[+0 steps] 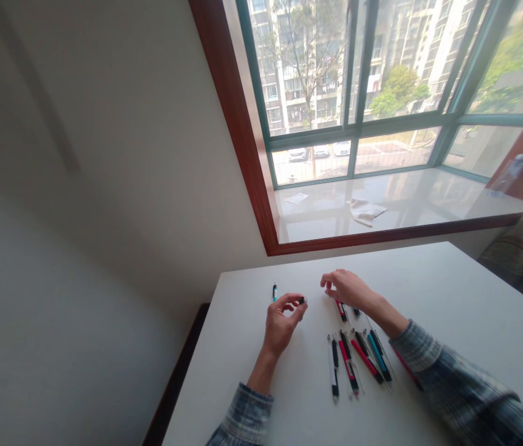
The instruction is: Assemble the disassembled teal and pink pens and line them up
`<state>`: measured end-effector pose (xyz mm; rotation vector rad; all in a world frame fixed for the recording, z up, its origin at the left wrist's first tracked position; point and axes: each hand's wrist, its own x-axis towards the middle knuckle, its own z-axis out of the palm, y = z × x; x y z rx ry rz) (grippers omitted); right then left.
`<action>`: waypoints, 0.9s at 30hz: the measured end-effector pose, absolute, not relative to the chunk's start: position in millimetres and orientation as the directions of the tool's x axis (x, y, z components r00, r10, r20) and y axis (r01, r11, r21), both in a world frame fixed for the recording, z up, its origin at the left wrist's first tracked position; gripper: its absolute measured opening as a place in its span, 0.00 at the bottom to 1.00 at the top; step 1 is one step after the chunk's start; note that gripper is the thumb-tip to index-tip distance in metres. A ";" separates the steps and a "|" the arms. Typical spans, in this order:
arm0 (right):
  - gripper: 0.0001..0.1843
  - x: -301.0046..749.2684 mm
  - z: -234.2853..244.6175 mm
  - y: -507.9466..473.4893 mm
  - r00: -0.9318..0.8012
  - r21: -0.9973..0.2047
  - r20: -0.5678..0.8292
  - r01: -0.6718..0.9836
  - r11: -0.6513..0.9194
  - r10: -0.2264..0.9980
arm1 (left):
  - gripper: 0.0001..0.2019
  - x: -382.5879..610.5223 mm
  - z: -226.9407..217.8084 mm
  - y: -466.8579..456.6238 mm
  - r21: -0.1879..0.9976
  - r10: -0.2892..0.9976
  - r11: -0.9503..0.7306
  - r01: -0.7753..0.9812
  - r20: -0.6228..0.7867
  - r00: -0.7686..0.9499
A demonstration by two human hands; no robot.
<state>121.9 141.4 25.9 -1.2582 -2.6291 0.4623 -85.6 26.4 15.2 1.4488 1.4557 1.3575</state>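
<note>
- Black-ended slender object (pixel 302 300), mostly hidden by fingers, is pinched between thumb and fingertips of the left hand (pixel 281 323), above the white tabletop (pixel 242 365).
- Right hand (pixel 348 287), at two o'clock from the left, hovers with loosely bent fingers, released, nothing visible between them.
- Blue-and-black slim pen (pixel 275 291) lies near twelve o'clock of the left hand, just beyond its fingers.
- Red-and-black slim pen (pixel 341 311) lies close by, at six o'clock of the right hand.
- Row of mixed pens (pixel 373 355), in red, black, blue and white, lies side by side farther out at six o'clock of the right hand, about four o'clock of the left.
- Crumpled white sheet (pixel 366 212) rests at twelve o'clock of the right hand, on the glossy pale windowsill (pixel 321 217).
</note>
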 end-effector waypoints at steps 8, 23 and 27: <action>0.13 127.8 24.9 145.0 -0.582 -0.330 0.050 0.758 0.563 0.812 | 0.09 -85.6 20.0 25.3 0.945 0.962 -0.156 0.288 0.212 -0.175; 0.12 118.7 22.4 140.6 -0.576 -0.307 0.011 0.776 0.551 0.817 | 0.09 -86.0 23.0 25.8 0.943 0.961 -0.158 0.293 0.214 -0.173; 0.11 116.0 24.6 138.1 -0.556 -0.297 0.009 0.792 0.533 0.831 | 0.08 -86.3 23.2 26.3 0.943 0.960 -0.160 0.291 0.217 -0.178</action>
